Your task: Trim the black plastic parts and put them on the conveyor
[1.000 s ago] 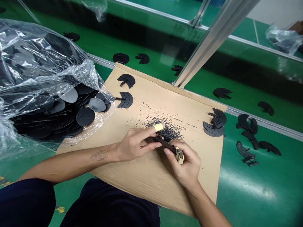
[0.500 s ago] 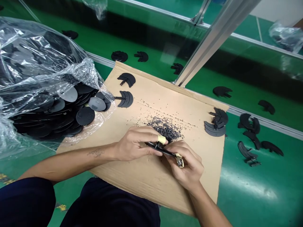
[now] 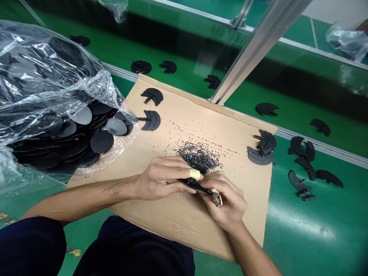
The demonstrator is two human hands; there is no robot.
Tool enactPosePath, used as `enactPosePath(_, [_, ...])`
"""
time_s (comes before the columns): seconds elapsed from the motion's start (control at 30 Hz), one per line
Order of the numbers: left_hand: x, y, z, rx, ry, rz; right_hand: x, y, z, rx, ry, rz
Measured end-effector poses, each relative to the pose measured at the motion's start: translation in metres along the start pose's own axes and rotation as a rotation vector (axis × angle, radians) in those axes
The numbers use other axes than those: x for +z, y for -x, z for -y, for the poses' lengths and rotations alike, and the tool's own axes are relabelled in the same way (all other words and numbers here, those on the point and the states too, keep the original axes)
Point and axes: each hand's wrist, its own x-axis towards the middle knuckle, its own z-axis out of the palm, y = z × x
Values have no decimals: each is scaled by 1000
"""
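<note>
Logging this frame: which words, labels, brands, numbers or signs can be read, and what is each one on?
No text can be read with certainty.
Dark oval disc: raised marks, too small and blurred to read.
Grey oval disc: faint marks, too small to read.
Left forearm tattoo: lettering or pattern, cannot tell.
Black piece in the hands: no text visible.

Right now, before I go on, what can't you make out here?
Head view: much of the black part, covered by the left hand and right hand.
Head view: most of the yellow-and-metal object, hidden in the right hand's grip; I can't tell what it is.
Head view: shapes of single black bits, too small.
Head view: the plastic bag's far side, cut off by the left edge.
</note>
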Motion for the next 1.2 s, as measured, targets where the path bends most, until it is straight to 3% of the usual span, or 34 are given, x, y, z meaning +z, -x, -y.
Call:
enactPosePath(0.3, [-1, 0, 1, -53, -13, -5, 3, -1, -1, 59, -30, -11])
enactPosePath(0.5, [0, 2, 3, 6, -145, 34, 1, -1, -2, -28, 55, -48])
enactPosePath(0.6, [-1, 3, 5, -118, 56, 41, 1, -1, -3, -27, 52, -51])
enactPosePath(0.77, [-6, -1, 7, -483, 458, 82, -2, -2, -2, 29, 62, -80])
enactPosePath(1.07, [-5, -3, 11, -443, 439, 204, -6, -3, 1, 68, -3, 12])
enactPosePath(1.2, [-9, -4, 11, -451, 448, 317, -6, -4, -1, 80, -44, 93])
